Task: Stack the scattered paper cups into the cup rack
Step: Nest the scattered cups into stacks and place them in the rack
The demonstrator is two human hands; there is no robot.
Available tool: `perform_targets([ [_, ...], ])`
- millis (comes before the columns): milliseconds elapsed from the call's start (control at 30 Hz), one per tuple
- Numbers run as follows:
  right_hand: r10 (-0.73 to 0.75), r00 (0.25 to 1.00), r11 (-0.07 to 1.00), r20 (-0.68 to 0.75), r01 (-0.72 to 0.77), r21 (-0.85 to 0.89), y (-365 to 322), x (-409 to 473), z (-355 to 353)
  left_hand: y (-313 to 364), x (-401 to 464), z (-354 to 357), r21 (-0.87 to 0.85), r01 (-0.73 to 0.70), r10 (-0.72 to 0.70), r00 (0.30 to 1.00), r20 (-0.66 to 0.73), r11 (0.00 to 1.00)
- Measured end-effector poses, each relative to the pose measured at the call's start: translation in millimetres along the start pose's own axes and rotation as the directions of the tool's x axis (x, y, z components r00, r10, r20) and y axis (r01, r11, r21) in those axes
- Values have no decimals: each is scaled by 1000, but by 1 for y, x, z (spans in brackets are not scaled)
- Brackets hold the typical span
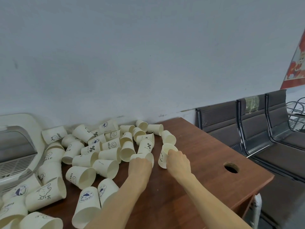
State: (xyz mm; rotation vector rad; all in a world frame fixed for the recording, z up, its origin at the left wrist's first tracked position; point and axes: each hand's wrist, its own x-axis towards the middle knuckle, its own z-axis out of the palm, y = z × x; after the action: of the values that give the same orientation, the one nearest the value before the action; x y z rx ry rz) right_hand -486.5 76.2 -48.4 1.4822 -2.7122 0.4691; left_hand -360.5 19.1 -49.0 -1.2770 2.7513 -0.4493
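Right hand (177, 160) fingers curl round upright cup (165, 156); left hand (140, 166) covers another.

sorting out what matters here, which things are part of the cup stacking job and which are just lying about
Part of the job:
- scattered paper cups lying on the wooden table
- upright cup held by the right hand
- cup on its side under the left hand

Just lying about:
- white appliance at the left
- row of waiting chairs
- red poster
- round hole in the table
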Motion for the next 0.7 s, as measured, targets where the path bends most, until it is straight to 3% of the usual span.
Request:
perform_targets([
  [133,-12,1000,1000,-27,11,-13,-6,-4,-3,-14,-7,-8,-42,2,-2,1000,5,999],
  [233,-39,999,999,-39,37,-40,-16,-8,-5,-27,-12,-10,-181,76,-81,997,-21,981],
  [333,-76,995,996,-56,73,-54,-32,-13,-7,-41,-28,-25,-60,63,-70,990,-120,996],
  [700,-326,934,945,-147,319,-67,-124,-27,-25,-119,-86,-51,-138,136,-169,948,-268,981],
])
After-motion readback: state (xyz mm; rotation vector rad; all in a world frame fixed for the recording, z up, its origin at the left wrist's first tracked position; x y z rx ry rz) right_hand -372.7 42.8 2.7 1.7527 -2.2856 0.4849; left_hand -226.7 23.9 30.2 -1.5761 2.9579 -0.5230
